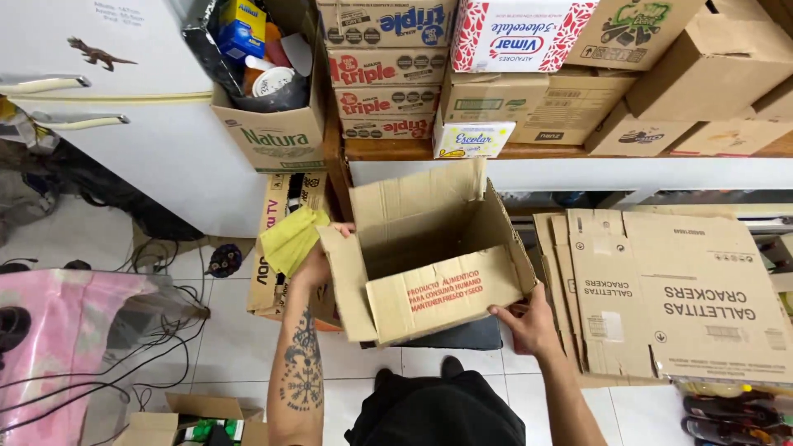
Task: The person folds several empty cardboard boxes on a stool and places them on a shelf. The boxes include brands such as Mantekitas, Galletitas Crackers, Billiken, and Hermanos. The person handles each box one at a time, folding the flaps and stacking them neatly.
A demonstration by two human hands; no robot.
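Observation:
I hold an open, empty brown cardboard box (429, 248) in front of me, its flaps folded outward. My left hand (318, 263) grips the box's left flap and also holds a yellow cloth (289, 239) against it. My right hand (526, 324) grips the lower right corner of the box, below a front flap with red print. The inside of the box shows bare cardboard.
Flattened cardboard boxes (669, 297) lean at the right. A wooden shelf (512, 151) above carries several stacked cartons. A white refrigerator (140, 107) stands at the left, a box of items (273, 124) beside it. Cables and a pink-covered object (66, 330) lie lower left.

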